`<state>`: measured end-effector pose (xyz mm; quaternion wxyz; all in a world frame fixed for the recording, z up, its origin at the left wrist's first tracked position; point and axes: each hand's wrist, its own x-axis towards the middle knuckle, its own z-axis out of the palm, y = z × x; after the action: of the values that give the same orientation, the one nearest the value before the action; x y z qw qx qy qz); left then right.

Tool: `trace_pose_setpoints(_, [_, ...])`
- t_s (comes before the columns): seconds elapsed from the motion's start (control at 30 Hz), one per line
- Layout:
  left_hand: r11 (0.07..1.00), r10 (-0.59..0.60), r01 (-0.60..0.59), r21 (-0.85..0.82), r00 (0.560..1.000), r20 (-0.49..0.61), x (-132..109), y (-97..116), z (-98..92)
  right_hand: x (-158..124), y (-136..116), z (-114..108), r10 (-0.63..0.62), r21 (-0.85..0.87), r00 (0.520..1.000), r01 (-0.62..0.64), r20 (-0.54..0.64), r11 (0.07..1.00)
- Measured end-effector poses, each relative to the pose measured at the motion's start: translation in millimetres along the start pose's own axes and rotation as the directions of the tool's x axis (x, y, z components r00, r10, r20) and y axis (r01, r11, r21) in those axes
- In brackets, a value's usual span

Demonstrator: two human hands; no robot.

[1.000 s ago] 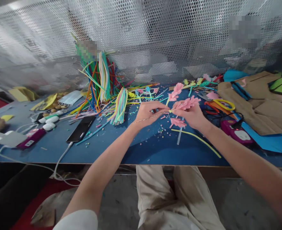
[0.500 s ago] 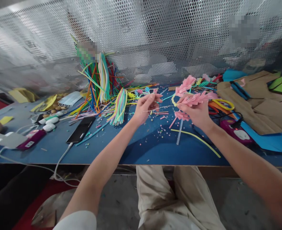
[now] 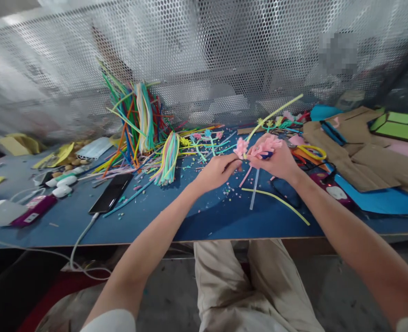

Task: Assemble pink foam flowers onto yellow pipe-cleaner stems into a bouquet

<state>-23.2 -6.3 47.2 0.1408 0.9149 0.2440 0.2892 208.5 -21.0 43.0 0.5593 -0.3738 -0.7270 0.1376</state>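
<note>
My right hand [image 3: 276, 161] is closed around a bunch of pink pipe-cleaner flowers [image 3: 262, 146] above the blue table [image 3: 204, 216]. A yellow-green stem [image 3: 276, 112] rises from the bunch toward the back right. My left hand [image 3: 218, 171] is right beside it, fingers pinched at the base of the pink flowers next to a small pink tuft [image 3: 240, 147]. The two hands touch at the bunch. Whether a thin wire runs between them is too fine to tell.
A pile of coloured pipe cleaners [image 3: 140, 120] stands at the back left, a pastel bundle [image 3: 168, 159] beside it. A phone [image 3: 110, 193] on a white cable lies left. Loose stems [image 3: 276, 200], yellow-handled scissors [image 3: 311, 151], cardboard [image 3: 363, 152] and a perforated metal screen [image 3: 204, 60] are around.
Both hands have come back together at the pink bunch after pulling apart. The bunch has dropped and turned, and the yellow-green stem now points up to the back right.
</note>
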Motion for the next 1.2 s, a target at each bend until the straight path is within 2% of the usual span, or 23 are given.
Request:
trace_pose_setpoints(0.13, [1.000, 0.002, -0.006, -0.026, 0.987, -0.162, -0.7, 2.1, 12.5, -0.2, -0.2, -0.8, -0.043, 0.054, 0.995, 0.038, 0.092, 0.998])
trace_pose_setpoints(0.33, [0.991, 0.090, -0.068, 0.115, 0.976, -0.199, -6.0, -5.3, 19.4, 3.6, 8.0, -6.7, -0.026, -0.024, 0.980, 0.031, 0.197, 0.999])
trace_pose_setpoints(0.6, [0.971, 0.106, -0.037, 0.238, 0.953, -0.284, -8.8, -0.3, 25.8, -4.2, 11.8, 6.0, -0.004, 0.033, 0.989, -0.001, 0.150, 0.999])
trace_pose_setpoints(0.73, [0.961, 0.123, -0.032, 0.274, 0.938, -0.323, -9.0, 0.4, 26.5, -5.6, 4.3, 10.4, -0.032, 0.026, 0.993, 0.030, 0.115, 0.999])
trace_pose_setpoints(0.87, [0.954, 0.133, -0.033, 0.297, 0.936, -0.325, -9.5, 0.0, 27.4, -3.5, 0.7, 11.1, -0.093, -0.053, 0.986, 0.101, 0.135, 0.994])
trace_pose_setpoints(1.0, [0.982, 0.040, 0.031, 0.186, 0.929, -0.367, -9.0, 0.8, 30.7, -2.1, 3.3, 9.8, -0.132, -0.087, 0.981, 0.145, 0.142, 0.986])
trace_pose_setpoints(1.13, [0.985, -0.158, 0.114, -0.126, 0.889, -0.431, -6.3, -2.8, 31.4, -0.7, 5.7, 5.7, -0.158, -0.181, 0.987, 0.157, 0.006, 0.971])
trace_pose_setpoints(1.2, [0.962, -0.225, 0.123, -0.243, 0.861, -0.457, -4.9, -7.2, 29.2, 0.1, 6.6, 2.8, -0.149, -0.159, 0.989, 0.148, 0.005, 0.976])
